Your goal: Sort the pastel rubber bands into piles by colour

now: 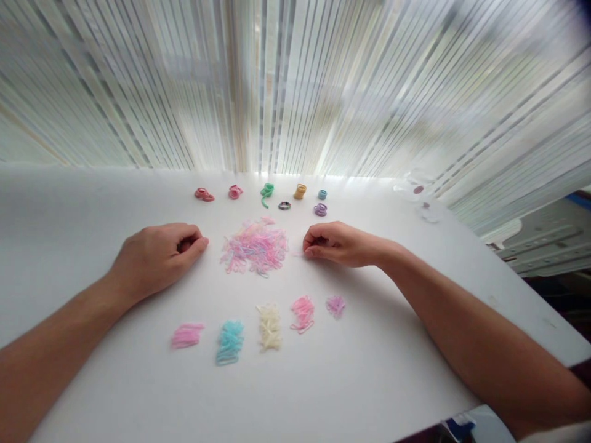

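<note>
Pinching what looks like a pale band [298, 254], the right hand [339, 243] is over the desk [138, 394], just right of the pile [255, 246]. Its grip is narrow, the fingertips together, and the strand shows only faintly on the side towards the pile. The left hand [159, 255] lies across from it, near the pile but not touching, loosely curled with a small gap inside thumb and forefinger; no band shows there, and I cannot tell whether the palm hides one.

The pile, a tangle of mostly pink and lilac bands, sits between the hands. Nearer the person lie five separate heaps, from left to right: pink heap [187, 335], blue heap [229, 342], cream heap [269, 328], rose heap [303, 314], lilac heap [336, 306]. Beyond the pile are a ring [284, 205], a green coil [266, 189] and a yellow coil [300, 192], among others.

For strands this thin, a light fingertip pinch at one loop's end seems best, drawn slowly from the pile's edge so neighbours don't cling. If a loop snags, the left hand could steady the tangle. Pale shades look alike here, so judge each against bare desk, and keep the wrist clear of the lilac heap
</note>
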### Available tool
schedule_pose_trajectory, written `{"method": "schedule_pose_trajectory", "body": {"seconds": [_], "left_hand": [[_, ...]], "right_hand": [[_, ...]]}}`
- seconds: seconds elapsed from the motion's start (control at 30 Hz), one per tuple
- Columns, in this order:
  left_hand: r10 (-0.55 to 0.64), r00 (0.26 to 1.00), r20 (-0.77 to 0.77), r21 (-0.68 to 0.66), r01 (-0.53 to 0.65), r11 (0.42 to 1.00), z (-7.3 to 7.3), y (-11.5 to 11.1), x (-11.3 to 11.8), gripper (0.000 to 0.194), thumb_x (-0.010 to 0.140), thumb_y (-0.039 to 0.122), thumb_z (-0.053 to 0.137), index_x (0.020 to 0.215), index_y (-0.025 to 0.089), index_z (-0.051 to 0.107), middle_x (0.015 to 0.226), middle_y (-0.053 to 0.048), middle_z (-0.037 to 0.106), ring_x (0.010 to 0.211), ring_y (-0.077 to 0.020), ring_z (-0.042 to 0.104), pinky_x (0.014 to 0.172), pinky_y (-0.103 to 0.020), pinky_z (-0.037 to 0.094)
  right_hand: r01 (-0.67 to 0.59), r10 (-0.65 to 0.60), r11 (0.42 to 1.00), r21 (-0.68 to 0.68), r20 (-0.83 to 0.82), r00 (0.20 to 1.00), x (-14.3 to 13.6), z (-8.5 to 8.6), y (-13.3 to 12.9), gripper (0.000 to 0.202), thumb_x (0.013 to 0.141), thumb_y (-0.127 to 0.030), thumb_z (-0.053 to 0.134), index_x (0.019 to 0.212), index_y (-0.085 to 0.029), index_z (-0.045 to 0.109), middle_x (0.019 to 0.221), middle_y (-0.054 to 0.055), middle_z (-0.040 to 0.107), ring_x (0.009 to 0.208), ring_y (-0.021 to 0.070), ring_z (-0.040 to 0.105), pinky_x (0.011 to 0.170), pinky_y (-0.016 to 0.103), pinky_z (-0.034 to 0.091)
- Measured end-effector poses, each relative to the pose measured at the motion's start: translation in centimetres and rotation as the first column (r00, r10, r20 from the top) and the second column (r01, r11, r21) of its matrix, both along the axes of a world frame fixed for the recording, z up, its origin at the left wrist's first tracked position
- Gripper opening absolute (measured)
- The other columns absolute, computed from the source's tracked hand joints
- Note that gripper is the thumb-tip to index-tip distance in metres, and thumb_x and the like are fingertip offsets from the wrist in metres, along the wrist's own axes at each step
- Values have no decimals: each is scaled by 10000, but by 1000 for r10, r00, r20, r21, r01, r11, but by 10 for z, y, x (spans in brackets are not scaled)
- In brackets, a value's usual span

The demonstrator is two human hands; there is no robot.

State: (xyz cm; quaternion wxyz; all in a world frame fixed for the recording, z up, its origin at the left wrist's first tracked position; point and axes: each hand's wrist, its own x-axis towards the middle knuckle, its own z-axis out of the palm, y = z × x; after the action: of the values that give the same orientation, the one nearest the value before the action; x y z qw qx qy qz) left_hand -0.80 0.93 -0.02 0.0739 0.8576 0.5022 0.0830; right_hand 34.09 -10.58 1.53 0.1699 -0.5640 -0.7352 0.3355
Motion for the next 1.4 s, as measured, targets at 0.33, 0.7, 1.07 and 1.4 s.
{"method": "schedule_pose_trajectory", "body": {"seconds": [0.33,0.7,1.07,1.4], "left_hand": [[16,1000,-22,6,-15,1000,-1,2,1,420,897,599,398,808,265,636,837,-14,694,775,-218,577,688,-328,340],[29,999,-26,36,-28,999,-5,7,-2,423,877,618,427,815,267,655,814,-7,695,743,-209,577,684,-321,352],[25,999,-47,47,-23,999,-5,9,-4,416,878,601,447,854,253,675,828,-24,691,767,-220,585,698,-319,350],[20,999,-50,47,-18,999,-4,8,-2,427,870,603,441,848,251,680,819,-24,688,751,-217,578,684,-319,345]], "right_hand": [[30,-30,998,46,-7,1000,16,38,-53,225,964,-408,695,906,-193,727,846,30,685,787,168,542,737,320,441],[-71,70,981,-181,-15,997,28,17,-75,167,997,-322,661,948,-182,737,889,40,715,768,155,582,673,283,447],[-177,173,978,-107,-50,984,18,20,-77,123,1002,-224,659,931,-185,753,906,44,724,765,144,599,684,267,463],[-167,167,984,-59,-5,986,21,17,-78,131,1019,-247,653,973,-184,759,919,49,724,771,144,601,702,269,471]]}}
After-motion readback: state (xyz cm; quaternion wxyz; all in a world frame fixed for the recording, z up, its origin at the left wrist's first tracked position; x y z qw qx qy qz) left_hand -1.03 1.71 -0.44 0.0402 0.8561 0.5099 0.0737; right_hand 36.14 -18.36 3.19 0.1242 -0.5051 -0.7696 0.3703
